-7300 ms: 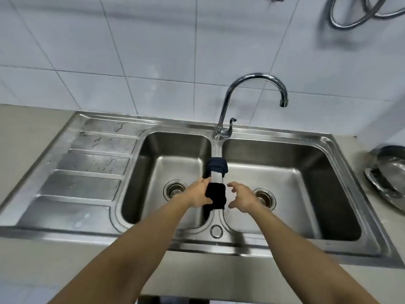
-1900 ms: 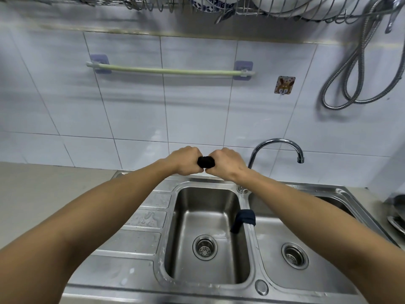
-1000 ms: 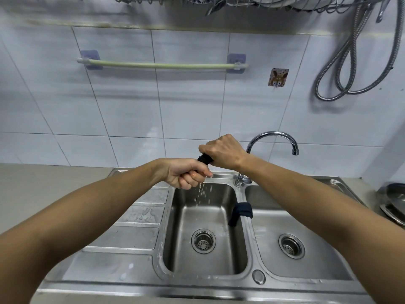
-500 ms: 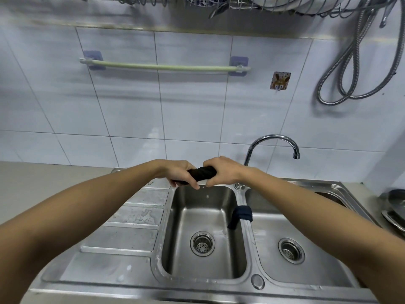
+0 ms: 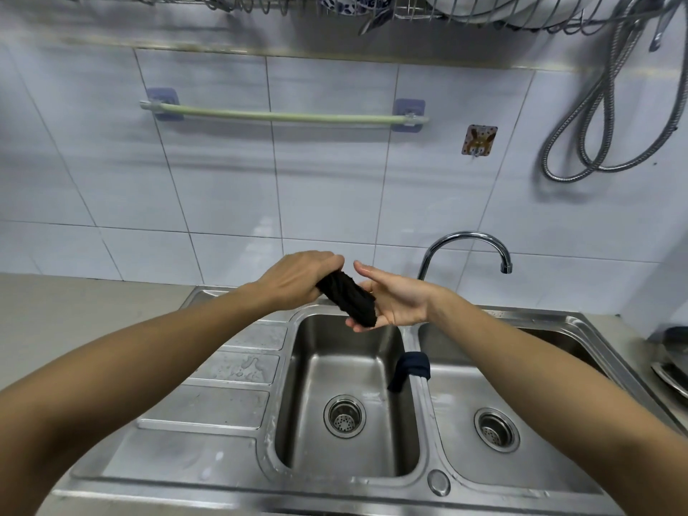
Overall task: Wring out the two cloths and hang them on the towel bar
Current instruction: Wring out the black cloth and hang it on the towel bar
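Head cam: only view we've got, looking down over a double sink [image 5: 231, 370] with both arms stretched out over the left basin.
Left hand [image 5: 298, 279]: clenched round the upper end of the twisted dark cloth [image 5: 348, 297], knuckles up.
Right hand [image 5: 394, 301]: palm up and spread, fingers not closed. The lower end of the roll just rests across it, so it's cradling, not gripping.
Second cloth [image 5: 411, 368]: draped over the divider between the two basins, one end trailing down into the left one. Not wrung as far as I can judge.
Towel bar [image 5: 283, 116]: pale green, on the tiled wall above the sink, nothing hanging on it.
Risk 1: with the right hand open, that loose end could slide off the palm and the roll untwist or flop into the basin.
Risk 2: if it goes up still rolled tight, I'd guess it bunches on the bar and slips off. It wants shaking out first.
Risk 3: the draped cloth looks barely balanced on the divider, so a bump from an arm might drop it toward the drain [image 5: 344, 416].
Hard to see: how much cloth sits inside the left fist, and whether it's dripping. Can't make out any drops.
Cut off: dish rack [image 5: 409, 9] along the top edge, a metal pan [image 5: 670, 366] at the far right, and the sink's front edge.
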